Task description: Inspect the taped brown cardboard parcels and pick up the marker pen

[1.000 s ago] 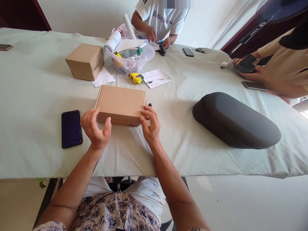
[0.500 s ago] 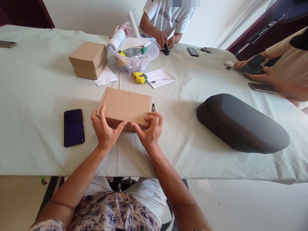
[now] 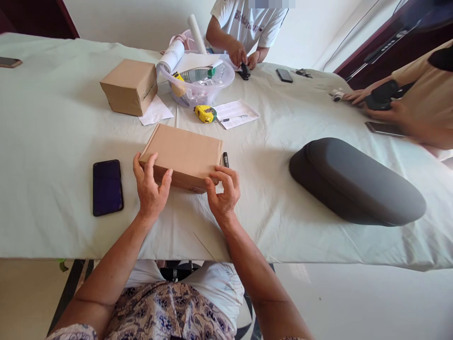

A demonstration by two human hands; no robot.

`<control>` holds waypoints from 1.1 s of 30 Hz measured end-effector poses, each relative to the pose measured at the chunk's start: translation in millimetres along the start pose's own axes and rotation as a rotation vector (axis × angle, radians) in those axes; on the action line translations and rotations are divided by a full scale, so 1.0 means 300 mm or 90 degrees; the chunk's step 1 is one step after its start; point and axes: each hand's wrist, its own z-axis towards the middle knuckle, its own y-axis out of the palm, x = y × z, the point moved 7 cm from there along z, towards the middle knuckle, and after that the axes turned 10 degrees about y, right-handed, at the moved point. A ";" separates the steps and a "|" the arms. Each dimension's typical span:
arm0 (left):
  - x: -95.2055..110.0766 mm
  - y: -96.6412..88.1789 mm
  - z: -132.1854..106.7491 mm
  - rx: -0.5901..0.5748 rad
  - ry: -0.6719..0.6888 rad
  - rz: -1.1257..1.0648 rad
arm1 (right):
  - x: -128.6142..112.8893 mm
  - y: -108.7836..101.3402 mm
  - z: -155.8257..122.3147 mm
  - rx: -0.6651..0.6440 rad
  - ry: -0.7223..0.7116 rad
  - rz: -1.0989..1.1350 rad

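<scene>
Cardboard box sits between phone, marker and grey case.

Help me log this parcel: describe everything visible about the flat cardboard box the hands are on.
The flat cardboard box is plain brown, shallow and rectangular, closed, and unmarked on top. It lies flat, turned slightly askew, on the pale tablecloth. The left hand grips its near-left corner and the right hand its near-right corner. A black pen lies at its right edge.

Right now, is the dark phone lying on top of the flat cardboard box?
No, the dark phone lies on the tablecloth, apart from the flat cardboard box.
</scene>
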 end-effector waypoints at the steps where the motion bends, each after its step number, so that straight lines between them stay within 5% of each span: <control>1: -0.009 0.001 0.001 0.000 -0.008 -0.001 | -0.009 -0.002 0.000 0.002 -0.014 0.010; 7: -0.026 0.040 -0.016 -0.068 -0.024 -0.014 | -0.087 0.018 -0.027 -0.063 -0.104 0.080; 13: 0.058 0.090 -0.058 -0.174 0.074 -0.088 | -0.146 0.086 -0.085 -0.235 -0.178 0.188; 20: 0.078 0.076 -0.048 -0.151 0.117 -0.047 | -0.026 0.005 -0.015 -0.007 -0.073 -0.027; 24: 0.088 0.072 -0.047 -0.147 0.136 -0.052 | 0.045 0.025 -0.005 -0.050 0.016 -0.082; 33: 0.104 0.069 -0.043 -0.171 0.142 -0.085 | 0.038 0.028 -0.025 -0.049 0.053 -0.051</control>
